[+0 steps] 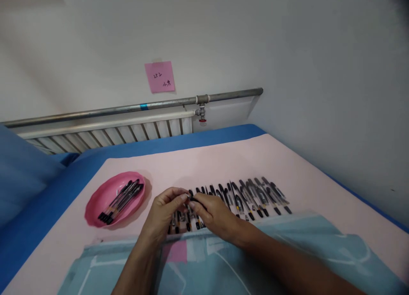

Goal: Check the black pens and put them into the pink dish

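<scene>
My left hand and my right hand meet over the table, fingertips pinched together. Between them is a slim black pen part; my right thumb and fingers grip it, and my left fingertips close on its other end. What exactly joins there is too small to make out. Under and beside my hands lie rows of loose pen parts, with black caps, clear barrels and small tips. To the left, a pink scalloped bowl holds several black-and-clear pens lying side by side.
A pale pink sheet covers the surface, with blue cloth beyond it. Light blue patterned fabric lies at the near edge. Along the wall run a metal pipe and radiator; a pink note hangs above.
</scene>
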{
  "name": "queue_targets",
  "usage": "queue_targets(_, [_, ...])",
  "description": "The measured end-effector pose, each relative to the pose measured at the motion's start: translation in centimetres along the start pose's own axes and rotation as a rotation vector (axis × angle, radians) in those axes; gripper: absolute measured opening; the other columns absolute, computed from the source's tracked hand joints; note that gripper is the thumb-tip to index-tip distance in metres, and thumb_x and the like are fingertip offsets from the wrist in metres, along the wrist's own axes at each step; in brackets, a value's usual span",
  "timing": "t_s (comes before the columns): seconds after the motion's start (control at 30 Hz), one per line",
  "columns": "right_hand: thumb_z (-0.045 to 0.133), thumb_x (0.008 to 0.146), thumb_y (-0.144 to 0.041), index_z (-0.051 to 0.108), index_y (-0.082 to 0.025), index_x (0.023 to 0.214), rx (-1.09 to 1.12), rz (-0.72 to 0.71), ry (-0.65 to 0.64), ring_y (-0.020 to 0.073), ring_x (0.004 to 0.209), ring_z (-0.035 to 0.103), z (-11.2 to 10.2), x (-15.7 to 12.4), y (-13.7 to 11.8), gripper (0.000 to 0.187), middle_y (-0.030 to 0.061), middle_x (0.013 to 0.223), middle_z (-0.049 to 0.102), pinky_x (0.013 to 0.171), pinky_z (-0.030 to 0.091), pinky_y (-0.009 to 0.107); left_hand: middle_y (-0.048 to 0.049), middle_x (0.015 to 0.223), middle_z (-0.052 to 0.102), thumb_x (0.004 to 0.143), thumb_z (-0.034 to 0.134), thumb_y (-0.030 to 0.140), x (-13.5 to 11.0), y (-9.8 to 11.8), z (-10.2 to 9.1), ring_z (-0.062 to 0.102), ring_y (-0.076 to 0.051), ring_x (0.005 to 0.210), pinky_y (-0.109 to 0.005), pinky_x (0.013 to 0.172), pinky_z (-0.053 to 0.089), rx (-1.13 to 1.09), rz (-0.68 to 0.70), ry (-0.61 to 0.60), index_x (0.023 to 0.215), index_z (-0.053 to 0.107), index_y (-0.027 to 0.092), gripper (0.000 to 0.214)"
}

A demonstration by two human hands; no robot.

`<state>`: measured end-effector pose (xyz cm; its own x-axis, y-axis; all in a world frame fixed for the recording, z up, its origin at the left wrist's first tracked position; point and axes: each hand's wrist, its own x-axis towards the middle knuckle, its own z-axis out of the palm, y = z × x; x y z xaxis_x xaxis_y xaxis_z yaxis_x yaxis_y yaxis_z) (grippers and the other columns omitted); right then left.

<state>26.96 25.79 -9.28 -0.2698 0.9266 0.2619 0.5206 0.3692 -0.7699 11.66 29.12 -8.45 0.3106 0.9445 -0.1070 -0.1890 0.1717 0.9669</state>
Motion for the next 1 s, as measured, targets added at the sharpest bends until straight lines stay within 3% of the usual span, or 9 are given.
queue_targets(0.37, [0.039,0.086,-0.025,0.048,-0.017,0.073,-0.091,0.037,0.022,0.0093,0.061,0.045,0.5,0.0,0.6,0.018,-0.0012,0.067,0.052,0.056,0.032,0.021,0.0014,0.065,0.057,0.063,0.068,0.026,0.2,-1.1,0.5,0.051,-0.008,0.054,-0.019,0.053,0.041,-0.066,-0.08,0.025,0.073,0.06,0.014,0.018])
queue_targets(0.7, [0.041,0.085,-0.025,0.051,-0.016,0.068,0.031,0.134,-0.018,0.0088,0.058,0.046,0.4,0.4,0.4,0.021,-0.0028,0.061,0.051,0.054,0.032,0.02,-0.0017,0.073,0.06,0.062,0.069,0.027,0.4,-1.5,0.7,0.054,-0.01,0.064,-0.022,0.062,0.042,-0.113,-0.067,0.028,0.08,0.064,0.014,0.023])
queue_targets(0.9, [0.041,0.085,-0.024,0.052,-0.016,0.072,-0.02,0.068,0.008,0.008,0.058,0.045,0.6,0.1,0.9,0.018,-0.0022,0.066,0.053,0.054,0.032,0.019,0.0024,0.058,0.055,0.062,0.069,0.03,0.5,-2.2,0.8,0.049,-0.008,0.053,-0.019,0.052,0.037,-0.053,-0.069,0.08,0.067,0.058,0.014,0.02])
queue_targets(1.0, [0.04,0.085,-0.025,0.053,-0.016,0.073,-0.031,0.068,0.006,0.0079,0.058,0.045,0.7,0.1,1.2,0.019,-0.002,0.066,0.054,0.054,0.032,0.019,0.0015,0.062,0.057,0.06,0.07,0.028,0.5,-2.1,0.6,0.05,-0.008,0.056,-0.019,0.055,0.039,-0.053,-0.066,0.071,0.069,0.06,0.014,0.019])
